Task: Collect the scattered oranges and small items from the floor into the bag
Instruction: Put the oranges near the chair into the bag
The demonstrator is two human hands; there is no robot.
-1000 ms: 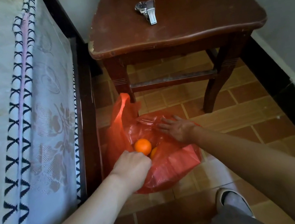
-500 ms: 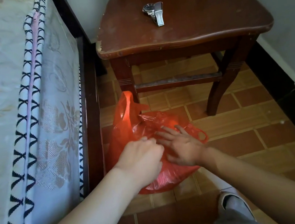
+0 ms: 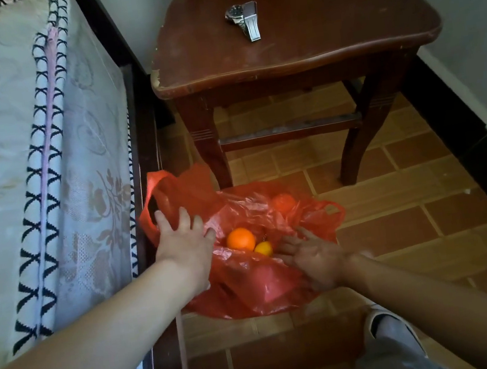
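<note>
Both hands (image 3: 186, 242) (image 3: 315, 255) spread red bag (image 3: 250, 286) open around two oranges (image 3: 241, 239)

Both bare forearms reach forward and down, converging low. The left hand (image 3: 185, 242) is spread flat, palm down, fingers straight and slightly fanned, pressing on the bag (image 3: 250, 289) at its left side. The right hand (image 3: 315, 255) comes in from the right, back up, fingers extended and loosely splayed, tips resting on the bag's right side. Neither hand holds anything. The hands are apart.
</note>
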